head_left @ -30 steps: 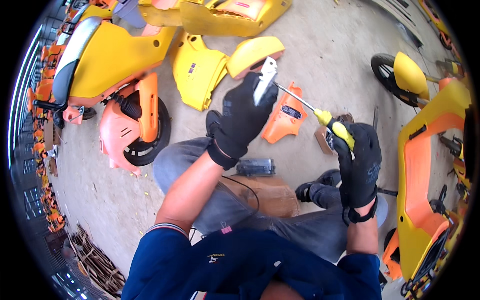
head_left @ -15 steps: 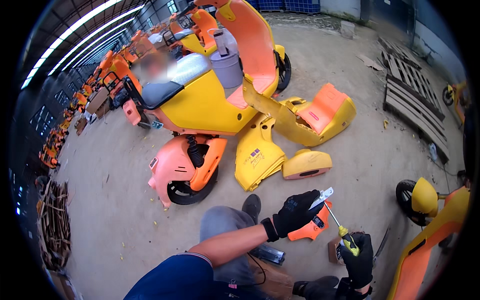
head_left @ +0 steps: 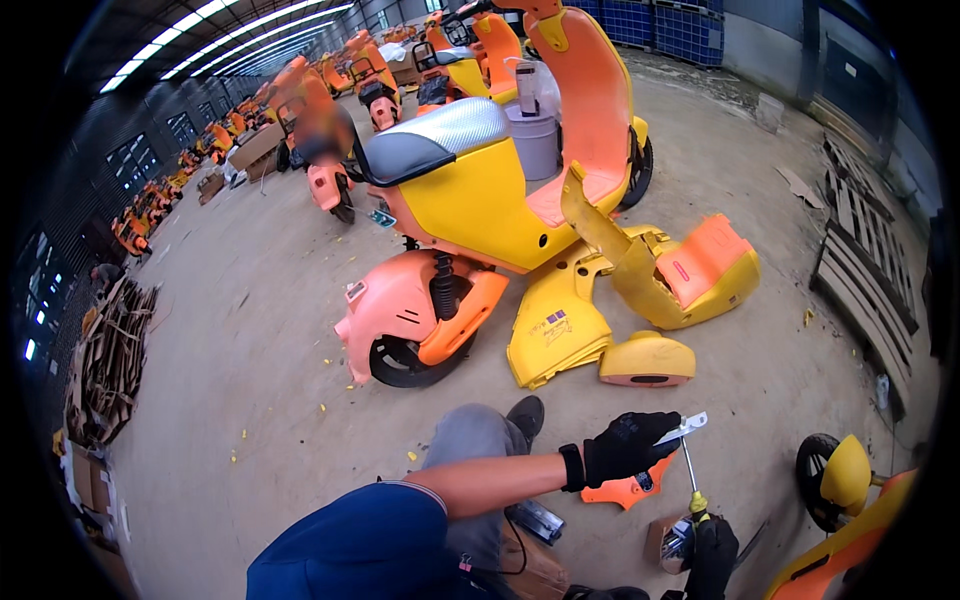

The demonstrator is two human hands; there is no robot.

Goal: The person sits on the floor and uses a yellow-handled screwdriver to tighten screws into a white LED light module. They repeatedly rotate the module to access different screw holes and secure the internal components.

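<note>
My left hand (head_left: 630,447), in a black glove, grips a small flat silver metal plate (head_left: 690,424) that sticks out past the fingers. A screwdriver (head_left: 698,500) with a yellow and black handle is held in my gloved right hand (head_left: 713,550). Its shaft points up to the underside of the plate; whether the tip sits in a screw I cannot tell. Below my left hand an orange molded part (head_left: 622,492) with a dark piece on it lies low down. Beside my right hand stands a small cardboard box (head_left: 660,540) holding small metal parts.
A yellow and orange scooter (head_left: 470,205) stands ahead, its pink-orange rear wheel cover (head_left: 395,300) facing me. Loose yellow panels (head_left: 560,325) and a yellow-orange body part (head_left: 705,275) lie beside it. Wooden pallets (head_left: 865,275) are at right, another scooter (head_left: 850,530) at lower right.
The view has shifted, so the scooter appears further right. Both hands sit slightly lower in the picture, still holding the metal plate and the screwdriver.
</note>
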